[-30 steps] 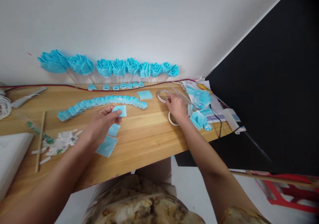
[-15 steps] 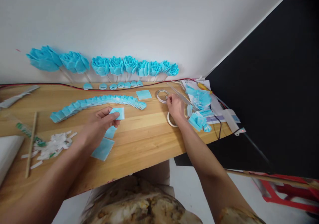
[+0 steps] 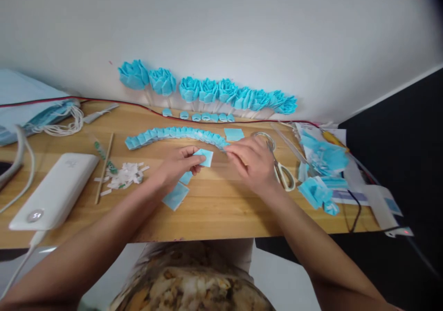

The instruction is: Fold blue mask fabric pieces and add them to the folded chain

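My left hand [image 3: 175, 165] pinches a small blue paper square [image 3: 205, 157] just above the wooden table [image 3: 221, 209]. My right hand [image 3: 252, 161] is close to the right of it, fingers curled, thumb and forefinger pinched near the square's edge. What they hold is too small to make out. Two larger blue squares [image 3: 175, 195] lie under my left wrist. A curved row of folded blue pieces [image 3: 173, 134] runs just behind both hands.
Blue paper flowers [image 3: 207, 92] lean against the wall, small petals [image 3: 204, 116] below them. Tape rings [image 3: 285, 178] and a blue paper pile [image 3: 321, 156] lie right. At left are a white power bank [image 3: 55, 191], a wooden stick [image 3: 104, 168] and white scraps [image 3: 126, 175].
My right hand left the tape ring and came left to the blue square in my left hand. My view swung left, bringing the power bank into sight.
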`<state>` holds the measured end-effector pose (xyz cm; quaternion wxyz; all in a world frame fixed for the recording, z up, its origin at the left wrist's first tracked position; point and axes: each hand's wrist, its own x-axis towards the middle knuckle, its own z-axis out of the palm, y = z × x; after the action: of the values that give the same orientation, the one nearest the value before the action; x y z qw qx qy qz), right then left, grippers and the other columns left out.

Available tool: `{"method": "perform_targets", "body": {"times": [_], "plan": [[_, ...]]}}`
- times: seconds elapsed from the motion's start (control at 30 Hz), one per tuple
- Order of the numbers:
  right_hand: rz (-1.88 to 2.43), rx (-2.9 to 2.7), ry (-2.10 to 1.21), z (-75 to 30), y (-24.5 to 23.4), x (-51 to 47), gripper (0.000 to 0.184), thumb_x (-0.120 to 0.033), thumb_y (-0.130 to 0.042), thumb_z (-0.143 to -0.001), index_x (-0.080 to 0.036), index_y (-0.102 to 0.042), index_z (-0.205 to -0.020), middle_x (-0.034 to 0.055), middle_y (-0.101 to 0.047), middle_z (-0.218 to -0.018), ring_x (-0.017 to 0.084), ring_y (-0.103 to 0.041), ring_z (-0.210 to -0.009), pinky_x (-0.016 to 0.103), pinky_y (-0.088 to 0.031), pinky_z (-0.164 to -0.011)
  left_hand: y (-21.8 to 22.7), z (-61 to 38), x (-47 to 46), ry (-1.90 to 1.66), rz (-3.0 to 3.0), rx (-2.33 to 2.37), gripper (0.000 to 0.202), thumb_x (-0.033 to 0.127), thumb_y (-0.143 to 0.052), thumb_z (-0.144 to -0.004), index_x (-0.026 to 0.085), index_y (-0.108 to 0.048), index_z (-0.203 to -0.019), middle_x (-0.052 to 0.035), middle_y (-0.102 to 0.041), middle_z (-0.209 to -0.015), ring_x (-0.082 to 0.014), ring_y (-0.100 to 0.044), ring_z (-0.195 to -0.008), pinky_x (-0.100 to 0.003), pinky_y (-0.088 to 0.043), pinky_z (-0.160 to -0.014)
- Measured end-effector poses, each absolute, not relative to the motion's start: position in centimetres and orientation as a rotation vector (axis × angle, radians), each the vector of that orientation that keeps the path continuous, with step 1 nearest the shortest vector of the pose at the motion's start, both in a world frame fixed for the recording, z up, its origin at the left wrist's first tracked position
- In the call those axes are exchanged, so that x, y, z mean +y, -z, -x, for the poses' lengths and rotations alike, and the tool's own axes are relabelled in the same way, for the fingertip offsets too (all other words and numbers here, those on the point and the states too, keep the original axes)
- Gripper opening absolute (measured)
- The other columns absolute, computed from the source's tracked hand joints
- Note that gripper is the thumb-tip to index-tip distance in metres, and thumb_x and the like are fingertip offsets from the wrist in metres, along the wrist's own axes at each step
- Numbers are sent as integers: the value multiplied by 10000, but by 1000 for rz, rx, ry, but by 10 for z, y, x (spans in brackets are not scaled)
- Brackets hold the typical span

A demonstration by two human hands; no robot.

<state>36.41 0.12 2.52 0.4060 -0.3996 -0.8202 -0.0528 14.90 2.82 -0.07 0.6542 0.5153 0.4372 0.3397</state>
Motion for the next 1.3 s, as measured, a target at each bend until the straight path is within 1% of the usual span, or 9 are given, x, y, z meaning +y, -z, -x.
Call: {"method": "perform_targets", "body": {"times": [0.17, 0.33, 0.5, 0.67, 0.8, 0.97, 1.13, 1.23, 1.3], "plan": [[877, -2156, 189, -345, -12, 13, 227, -176, -585, -929, -321, -709, -1050, 23, -710, -886, 202, -627, -830, 392, -511, -754, -1, -147, 28, -774, -1175, 981, 234, 369, -682, -732, 186, -560, -652, 24, -542, -566, -111, -480, -545, -258, -374, -569], [877, -2125, 227, -344, 4, 18, 201, -177, -612, -914, -331, -718, -985, 13, -707, -849, 198, -628, -802, 389, -527, -739, 3, -148, 31, -778, -1149, 961, 239, 378, -690, -716, 186, -561, -658, 24, -538, -561, -109, -475, -537, -261, -368, -555], [802, -2110, 312, -344, 8, 20, 227, -140, -632, -891, -326, -715, -993, 5, -717, -834, 188, -622, -778, 375, -542, -743, 2, -147, 32, -772, -1141, 965, 226, 370, -685, -713, 185, -569, -655, 23, -537, -557, -106, -477, -537, -263, -370, -554], [857, -2160, 303, -344, 11, 20, 202, -168, -610, -909, -330, -720, -955, 3, -721, -846, 189, -631, -804, 380, -547, -759, 2, -148, 31, -785, -1145, 958, 241, 376, -694, -709, 186, -562, -641, 25, -527, -564, -104, -474, -536, -266, -370, -550], [797, -2161, 336, -344, 14, 20, 212, -157, -609, -906, -321, -721, -984, 7, -721, -846, 185, -613, -786, 366, -543, -744, 4, -148, 32, -781, -1140, 964, 234, 380, -697, -716, 180, -588, -661, 22, -532, -561, -106, -468, -537, -262, -366, -553], [883, -2218, 129, -344, 12, 20, 218, -170, -583, -916, -315, -727, -992, 18, -721, -875, 195, -623, -820, 389, -536, -773, 4, -146, 33, -801, -1158, 950, 283, 408, -723, -720, 179, -578, -637, 17, -539, -578, -107, -474, -554, -262, -377, -565], [829, -2248, -27, -347, -6, 18, 234, -170, -550, -899, -273, -705, -1040, 48, -707, -950, 213, -626, -866, 408, -515, -784, 4, -142, 38, -789, -1177, 989, 262, 407, -716, -713, 175, -603, -670, 21, -540, -577, -108, -480, -550, -255, -388, -564], [986, -2076, -279, -349, -13, 16, 208, -214, -549, -909, -259, -658, -1082, 66, -687, -1055, 227, -627, -1000, 427, -505, -876, 6, -143, 39, -734, -1295, 1030, 259, 405, -692, -724, 179, -589, -650, 29, -523, -554, -106, -459, -543, -246, -349, -544], [1090, -1978, -531, -350, -12, 15, 283, -236, -567, -904, -260, -596, -1185, 64, -679, -1116, 218, -631, -1046, 414, -506, -906, 7, -144, 37, -721, -1375, 1037, 242, 400, -680, -736, 182, -600, -669, 32, -526, -572, -105, -448, -549, -244, -326, -536]]}}
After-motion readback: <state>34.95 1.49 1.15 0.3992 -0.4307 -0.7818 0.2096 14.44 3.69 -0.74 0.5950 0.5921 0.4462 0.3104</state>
